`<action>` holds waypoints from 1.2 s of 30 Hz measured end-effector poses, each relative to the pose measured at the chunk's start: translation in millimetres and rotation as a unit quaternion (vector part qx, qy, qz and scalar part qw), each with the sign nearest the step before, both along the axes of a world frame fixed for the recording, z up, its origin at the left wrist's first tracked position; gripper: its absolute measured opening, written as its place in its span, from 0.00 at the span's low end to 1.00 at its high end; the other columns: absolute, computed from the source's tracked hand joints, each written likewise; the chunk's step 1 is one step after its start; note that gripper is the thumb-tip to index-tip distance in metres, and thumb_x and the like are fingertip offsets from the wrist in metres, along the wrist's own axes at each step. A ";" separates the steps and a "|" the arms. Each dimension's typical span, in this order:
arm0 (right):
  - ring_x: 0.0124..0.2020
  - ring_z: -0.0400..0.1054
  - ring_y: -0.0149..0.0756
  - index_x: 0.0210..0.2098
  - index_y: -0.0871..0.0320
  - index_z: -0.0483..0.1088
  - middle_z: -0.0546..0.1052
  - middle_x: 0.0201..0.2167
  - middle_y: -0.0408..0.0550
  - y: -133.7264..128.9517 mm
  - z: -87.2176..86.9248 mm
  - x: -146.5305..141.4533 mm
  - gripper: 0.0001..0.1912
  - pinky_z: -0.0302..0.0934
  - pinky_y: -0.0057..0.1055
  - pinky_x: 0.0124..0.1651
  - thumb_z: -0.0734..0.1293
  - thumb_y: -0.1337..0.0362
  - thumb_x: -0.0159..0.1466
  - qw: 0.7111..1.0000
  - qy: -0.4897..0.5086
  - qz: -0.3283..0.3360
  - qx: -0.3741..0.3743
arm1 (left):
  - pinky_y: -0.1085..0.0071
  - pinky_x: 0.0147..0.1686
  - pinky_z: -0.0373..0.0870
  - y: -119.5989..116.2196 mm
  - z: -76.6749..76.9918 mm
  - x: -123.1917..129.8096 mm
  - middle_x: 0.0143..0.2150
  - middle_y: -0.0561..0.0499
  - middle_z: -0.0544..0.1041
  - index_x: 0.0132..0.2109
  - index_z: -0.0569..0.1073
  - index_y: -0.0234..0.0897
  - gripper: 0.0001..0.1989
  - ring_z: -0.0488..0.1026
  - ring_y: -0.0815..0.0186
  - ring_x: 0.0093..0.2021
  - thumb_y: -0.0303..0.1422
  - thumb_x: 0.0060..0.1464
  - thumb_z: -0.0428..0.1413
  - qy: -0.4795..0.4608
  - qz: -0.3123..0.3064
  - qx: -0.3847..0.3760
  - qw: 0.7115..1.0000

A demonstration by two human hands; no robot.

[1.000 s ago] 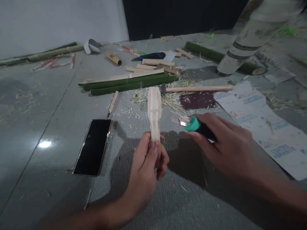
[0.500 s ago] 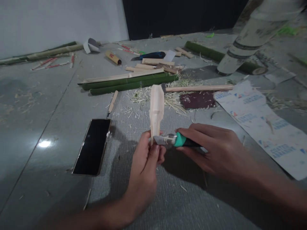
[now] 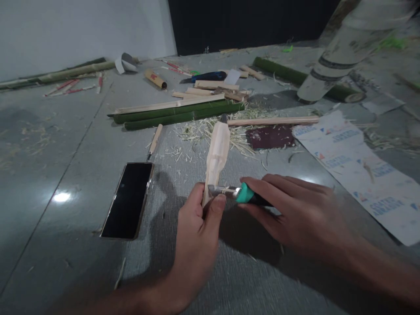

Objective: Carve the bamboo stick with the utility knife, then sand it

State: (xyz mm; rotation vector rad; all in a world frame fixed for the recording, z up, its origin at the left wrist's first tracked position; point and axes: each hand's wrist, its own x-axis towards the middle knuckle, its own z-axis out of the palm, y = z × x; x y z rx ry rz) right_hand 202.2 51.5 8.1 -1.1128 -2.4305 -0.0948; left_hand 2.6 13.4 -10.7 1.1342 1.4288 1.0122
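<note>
Crossing the narrow neck of a pale carved piece [image 3: 218, 148] almost at a right angle, the blade [image 3: 215, 189] of a green-collared knife [image 3: 245, 193] lies just beyond the left thumb and appears to touch the wood; whether the thumb meets the back of the blade cannot be told. The left hand [image 3: 198, 245] is nearer the piece, its fingers folded closely around the lower end. From that fist the long axis runs away toward the far edge of the floor [image 3: 78, 210] at the wall [image 3: 88, 30], the broad end leaning slightly right. Well to the right of the wood, the right hand [image 3: 295, 210] has its fingers wrapped around the knife's dark handle. The piece is above the floor, between a phone [image 3: 127, 201] on the left and a printed sheet [image 3: 354, 153] on the right, with shavings [image 3: 193, 131] beyond.
</note>
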 end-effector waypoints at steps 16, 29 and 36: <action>0.28 0.73 0.34 0.48 0.56 0.72 0.80 0.32 0.43 -6.9 3.2 -4.8 0.09 0.58 0.33 0.30 0.66 0.57 0.74 0.999 0.010 -0.037 0.023 | 0.75 0.22 0.52 2.0 5.2 1.4 0.24 0.59 0.56 0.31 0.65 0.39 0.21 0.53 0.72 0.24 0.47 0.66 0.58 -0.018 0.039 -0.028 0.999; 0.29 0.74 0.34 0.47 0.55 0.72 0.83 0.36 0.45 -9.0 7.4 -3.6 0.08 0.59 0.34 0.31 0.66 0.58 0.74 0.999 0.027 -0.034 0.028 | 0.76 0.20 0.48 0.7 2.0 2.8 0.23 0.59 0.55 0.27 0.64 0.38 0.24 0.49 0.72 0.24 0.47 0.64 0.60 -0.065 0.057 -0.027 0.996; 0.29 0.74 0.34 0.47 0.57 0.72 0.82 0.36 0.47 -2.8 8.6 0.7 0.09 0.60 0.33 0.31 0.65 0.58 0.74 1.000 0.015 -0.008 0.019 | 0.76 0.21 0.50 2.5 1.9 2.9 0.24 0.59 0.56 0.29 0.68 0.37 0.19 0.50 0.72 0.24 0.44 0.63 0.61 -0.089 0.050 -0.018 0.995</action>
